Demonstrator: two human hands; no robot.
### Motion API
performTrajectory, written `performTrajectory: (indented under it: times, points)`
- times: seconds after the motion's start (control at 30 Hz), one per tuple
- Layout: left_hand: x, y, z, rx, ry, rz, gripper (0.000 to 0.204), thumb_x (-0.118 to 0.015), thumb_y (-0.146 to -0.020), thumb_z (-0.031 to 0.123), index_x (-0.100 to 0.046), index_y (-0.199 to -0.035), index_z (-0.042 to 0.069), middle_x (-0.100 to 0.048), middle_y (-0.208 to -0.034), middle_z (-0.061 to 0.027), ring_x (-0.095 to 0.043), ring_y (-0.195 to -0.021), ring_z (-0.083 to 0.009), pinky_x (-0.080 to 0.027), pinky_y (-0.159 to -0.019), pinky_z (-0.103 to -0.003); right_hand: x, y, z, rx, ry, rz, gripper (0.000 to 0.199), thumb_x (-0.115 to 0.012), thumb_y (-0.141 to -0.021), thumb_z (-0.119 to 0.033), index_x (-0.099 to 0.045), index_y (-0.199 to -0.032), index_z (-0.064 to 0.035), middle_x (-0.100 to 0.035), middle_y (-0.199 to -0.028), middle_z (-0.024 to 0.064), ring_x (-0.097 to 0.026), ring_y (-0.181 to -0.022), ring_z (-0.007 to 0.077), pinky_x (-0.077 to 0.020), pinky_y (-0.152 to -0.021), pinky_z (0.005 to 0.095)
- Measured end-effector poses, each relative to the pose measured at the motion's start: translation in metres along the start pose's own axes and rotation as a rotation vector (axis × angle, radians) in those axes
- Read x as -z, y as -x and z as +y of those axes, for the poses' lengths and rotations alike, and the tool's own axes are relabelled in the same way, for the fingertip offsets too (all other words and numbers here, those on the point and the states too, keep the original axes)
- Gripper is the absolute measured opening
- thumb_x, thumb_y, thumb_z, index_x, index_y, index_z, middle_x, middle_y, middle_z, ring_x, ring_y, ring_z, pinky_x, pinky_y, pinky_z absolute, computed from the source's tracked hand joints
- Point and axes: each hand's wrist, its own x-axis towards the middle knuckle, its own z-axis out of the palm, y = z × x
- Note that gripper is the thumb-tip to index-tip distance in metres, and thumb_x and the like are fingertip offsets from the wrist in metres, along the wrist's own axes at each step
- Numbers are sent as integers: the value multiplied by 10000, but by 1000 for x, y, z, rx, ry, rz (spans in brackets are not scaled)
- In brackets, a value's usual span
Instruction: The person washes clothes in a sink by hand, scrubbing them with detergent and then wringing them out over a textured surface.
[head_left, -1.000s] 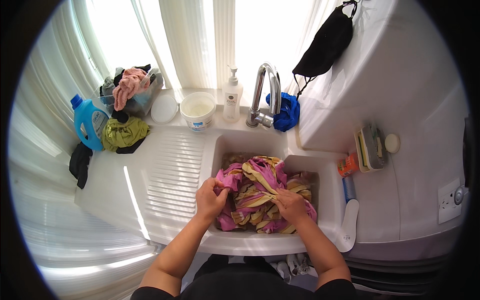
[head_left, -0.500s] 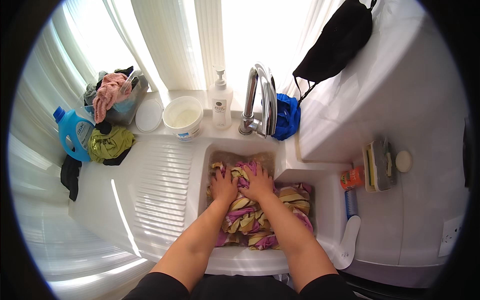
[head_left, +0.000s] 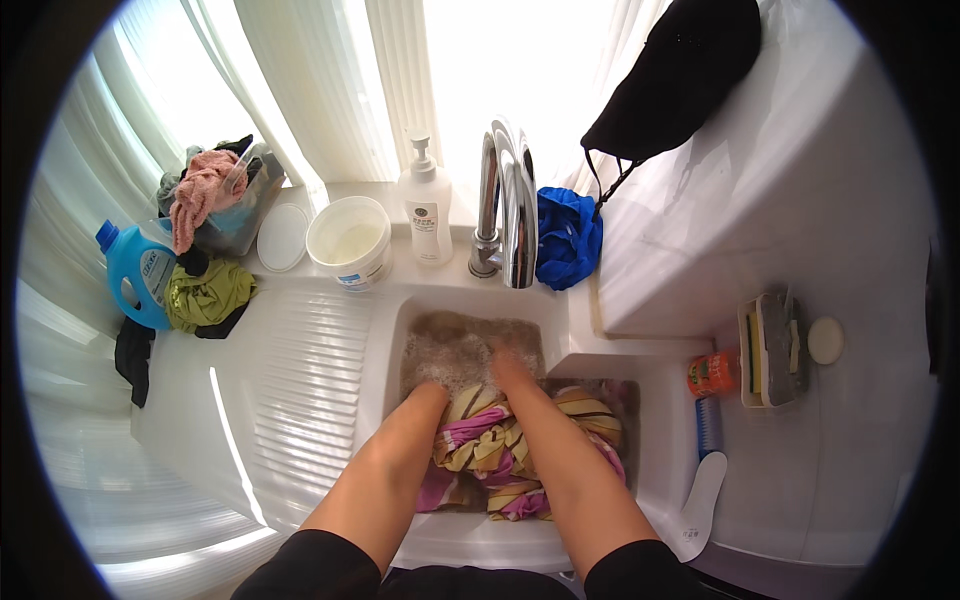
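A patterned cloth point(head_left: 478, 437) in yellow, pink-purple and brown lies bunched and wet in the white sink basin point(head_left: 392, 345). Cloudy brownish water point(head_left: 450, 340) fills the basin around it. Both my arms reach down into this water. My left hand point(head_left: 432, 391) is under the surface past the wrist, at the cloth's far left side. Just the back of my right hand point(head_left: 511, 369) shows, dim and blurred, beyond the cloth's far edge. Murky water hides the fingers of both, so whether they grip the cloth does not show.
A chrome faucet point(head_left: 503, 210) arches behind the basin. Along the back ledge stand a white pump bottle point(head_left: 428, 215) and a white tub point(head_left: 350, 240). The ridged washboard point(head_left: 312, 385), a blue jug point(head_left: 138, 275) and piled clothes point(head_left: 210, 292) are left; a blue brush point(head_left: 709, 425) lies right.
Both hands have gone from pressing on top of the cloth to below the water. The cloth's far part has sunk out of sight, and the view has shifted slightly.
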Motion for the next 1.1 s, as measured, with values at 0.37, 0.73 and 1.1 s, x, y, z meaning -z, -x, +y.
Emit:
performTrajectory:
  times: [0.37, 0.73, 1.1]
  points:
    - [132, 99, 53, 12, 669, 231, 389, -555, -929, 416, -607, -1053, 52, -674, -916, -213, -637, -877, -418, -493, -759, -471, 152, 109, -75, 388, -388, 126, 234, -673, -863, -203, -584, -812, 7, -559, -877, 134, -564, -844, 316, -460, -769, 376]
    - [148, 196, 95, 89, 329, -265, 803, -574, -876, 563, -344, -1457, 57, -586, -1150, -331, -587, -1064, -457, -472, -890, -467, 181, 208, -92, 562, 181, 50, 909, -846, -555, -407, -451, -1363, -275, -243, -1457, 197, -307, -1302, 429, -308, -1006, 637]
    - [46, 112, 24, -211, 35, 194, 410, -592, -872, 344, -571, -1072, -14, -527, -1230, -233, -448, -1169, -393, -386, -981, -491, 83, 110, -57, 664, 247, 106, 838, -810, -526, -543, -527, -1218, -164, -393, -1353, 178, -413, -1196, 395, -336, -967, 541]
